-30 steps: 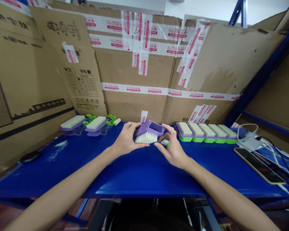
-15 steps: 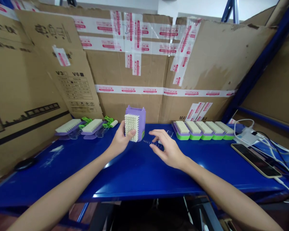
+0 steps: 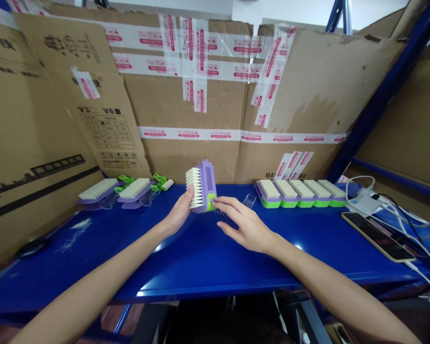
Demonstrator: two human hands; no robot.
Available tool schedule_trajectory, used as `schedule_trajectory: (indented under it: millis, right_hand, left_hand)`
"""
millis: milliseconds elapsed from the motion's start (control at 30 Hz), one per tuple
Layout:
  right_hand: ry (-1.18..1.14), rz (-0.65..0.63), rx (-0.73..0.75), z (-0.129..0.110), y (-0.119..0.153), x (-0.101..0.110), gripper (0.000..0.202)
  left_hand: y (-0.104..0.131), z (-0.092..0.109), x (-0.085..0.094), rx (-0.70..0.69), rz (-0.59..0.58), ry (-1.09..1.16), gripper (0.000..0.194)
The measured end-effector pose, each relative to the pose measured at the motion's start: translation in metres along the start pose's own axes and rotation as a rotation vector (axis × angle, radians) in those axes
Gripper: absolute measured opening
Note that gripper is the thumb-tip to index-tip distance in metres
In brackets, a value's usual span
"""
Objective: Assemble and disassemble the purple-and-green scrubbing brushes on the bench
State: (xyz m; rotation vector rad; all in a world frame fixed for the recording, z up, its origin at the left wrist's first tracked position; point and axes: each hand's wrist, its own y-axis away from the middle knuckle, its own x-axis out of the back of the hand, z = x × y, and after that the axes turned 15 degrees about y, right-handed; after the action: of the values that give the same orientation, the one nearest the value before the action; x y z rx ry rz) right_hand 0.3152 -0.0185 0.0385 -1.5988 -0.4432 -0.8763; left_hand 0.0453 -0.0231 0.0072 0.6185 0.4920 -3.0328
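Observation:
My left hand (image 3: 179,211) grips a purple brush (image 3: 206,184) with cream bristles facing left, held up off the table and tilted. Its side shows a slotted purple panel and a green part with a round button. At that green part are the fingertips of my right hand (image 3: 249,224), its fingers extended and thumb apart, holding nothing. Small springs (image 3: 220,211) lie behind and below the brush, partly hidden. A clear plastic piece (image 3: 250,200) rests just beyond my right hand.
Several finished-looking purple and green brushes (image 3: 297,193) stand in a row at the back right. Purple brush heads (image 3: 134,189) with green parts (image 3: 160,181) lie at the back left. A phone (image 3: 378,236) and white cables (image 3: 408,215) occupy the right. Cardboard (image 3: 193,157) walls the back.
The brush has turned in my left hand, so its bristles point left and its slotted side shows. My right hand has moved left, bringing its fingertips to the green part.

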Motion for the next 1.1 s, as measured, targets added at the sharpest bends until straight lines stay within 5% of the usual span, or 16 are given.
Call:
schedule_trajectory:
  millis: [333,800,1100]
  right_hand:
    - [-0.014,0.055,0.001,0.003,0.001,-0.003,0.057]
    - [-0.061,0.045,-0.094,0.007,0.002,-0.010,0.090]
    - [-0.029,0.033,-0.094,0.006,0.005,-0.014,0.110]
  left_hand:
    - [0.007,0.010,-0.008,0.071,-0.047,0.150,0.078]
    - [0.008,0.007,-0.002,0.104,-0.127,0.215,0.068]
    - [0.019,0.001,-0.016,0.192,-0.261,0.212,0.076]
